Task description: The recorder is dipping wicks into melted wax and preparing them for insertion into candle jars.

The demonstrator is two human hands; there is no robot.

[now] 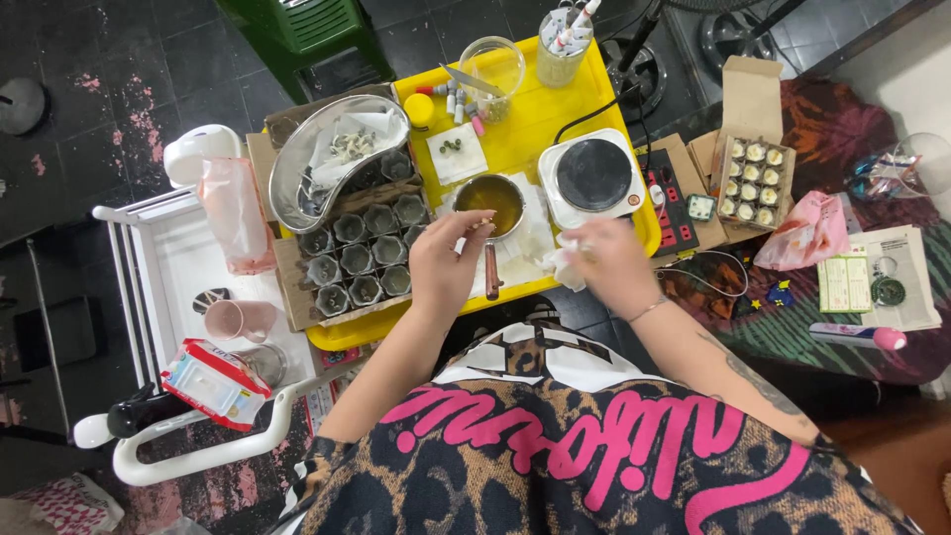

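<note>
A: Left hand [443,266] pinching a thin stick over the small saucepan [492,201] of amber liquid; right hand [606,263] closed on a crumpled white tissue [564,267], just beside.

B: Likely hazard: nudging the wooden handle [491,271] between both hands, tipping liquid onto the yellow tray [540,119].

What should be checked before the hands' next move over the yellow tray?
1. Small metal pot of amber liquid upright on yellow plastic tray: ok.
2. Left hand fingers pinch a thin stick at the pot's rim: ok.
3. Right hand grips crumpled white tissue: ok.
4. White electric hotplate bare, clear of both hands: ok.
5. Hotplate switched off: cannot tell.
6. Grey cup moulds upright: ok.
</note>
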